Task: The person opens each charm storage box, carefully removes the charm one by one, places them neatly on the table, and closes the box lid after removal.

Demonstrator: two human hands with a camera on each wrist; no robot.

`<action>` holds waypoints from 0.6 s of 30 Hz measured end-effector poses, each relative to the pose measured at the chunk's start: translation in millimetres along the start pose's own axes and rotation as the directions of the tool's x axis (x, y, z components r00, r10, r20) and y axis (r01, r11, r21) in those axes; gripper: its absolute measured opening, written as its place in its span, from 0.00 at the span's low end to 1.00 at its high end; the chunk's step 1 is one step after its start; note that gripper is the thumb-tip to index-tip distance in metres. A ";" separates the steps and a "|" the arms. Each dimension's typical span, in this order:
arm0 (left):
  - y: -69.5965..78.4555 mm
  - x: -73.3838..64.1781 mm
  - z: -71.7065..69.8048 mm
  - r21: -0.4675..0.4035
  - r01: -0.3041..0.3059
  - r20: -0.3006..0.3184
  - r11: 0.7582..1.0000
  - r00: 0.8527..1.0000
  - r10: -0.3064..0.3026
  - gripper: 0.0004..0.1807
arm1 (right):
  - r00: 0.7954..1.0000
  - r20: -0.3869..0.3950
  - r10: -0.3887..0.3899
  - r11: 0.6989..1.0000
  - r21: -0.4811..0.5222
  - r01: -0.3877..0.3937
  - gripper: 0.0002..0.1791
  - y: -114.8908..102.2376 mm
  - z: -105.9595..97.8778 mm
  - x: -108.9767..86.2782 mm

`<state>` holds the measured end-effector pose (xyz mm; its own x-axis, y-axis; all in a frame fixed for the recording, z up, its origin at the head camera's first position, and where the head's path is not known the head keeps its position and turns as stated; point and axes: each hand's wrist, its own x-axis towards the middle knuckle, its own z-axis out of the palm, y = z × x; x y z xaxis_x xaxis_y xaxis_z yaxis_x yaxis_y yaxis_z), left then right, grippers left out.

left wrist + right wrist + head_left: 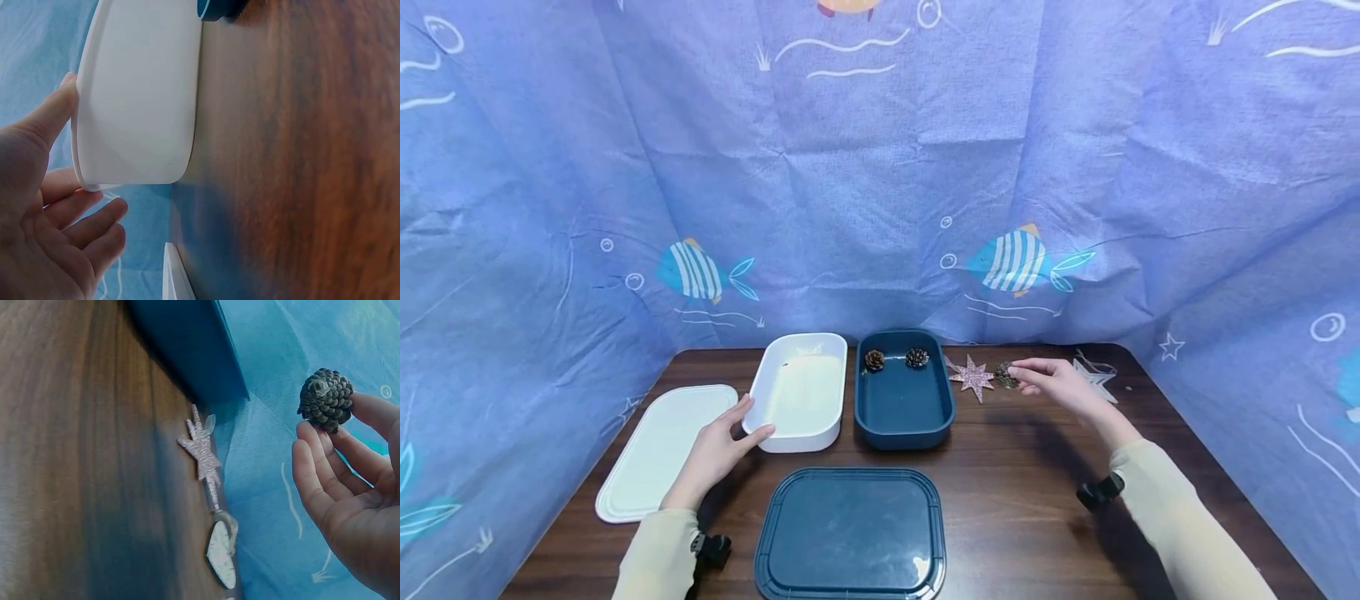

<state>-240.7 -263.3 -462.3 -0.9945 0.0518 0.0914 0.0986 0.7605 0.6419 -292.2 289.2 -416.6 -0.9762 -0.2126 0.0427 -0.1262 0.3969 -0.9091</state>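
My right hand (1060,385) pinches a brown pine cone (326,400) between thumb and fingertips, raised off the table. In the head view that pine cone (1006,375) appears beside a glittery pink star ornament (974,377). At its near left corner, the white container (801,396) is held by my left hand (715,450). The thumb (53,112) lies on its rim and the other fingers bend loosely around the corner. Two pine cones, one brown (874,360) and one darker (917,357), lie at the far end of the dark blue container (902,446).
A white lid (662,450) lies at the left and a dark blue lid (852,533) in front. A white star ornament (1096,381) sits behind the right hand. The right wrist view shows a pale, heart-like ornament (221,555) near the back edge. A blue fish-print cloth (850,208) hangs behind.
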 end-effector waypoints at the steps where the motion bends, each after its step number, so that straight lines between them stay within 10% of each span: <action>1: 0.1 -0.1 -0.1 0.002 0.000 0.000 1.000 1.000 0.000 0.55 | 1.000 0.004 -0.002 1.000 0.005 0.002 0.30 2.8 0.7 -1.1; 18: 2.3 1.2 1.0 0.002 -0.017 -0.001 1.000 1.000 0.017 0.53 | 0.995 0.077 0.063 0.983 0.170 -0.076 0.28 44.4 24.3 -4.0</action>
<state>-241.7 -260.8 -461.4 -0.9925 0.0642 0.1037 0.1159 0.7608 0.6385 -289.6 286.0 -467.2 -0.9657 -0.2552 -0.0470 -0.0202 0.2543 -0.9669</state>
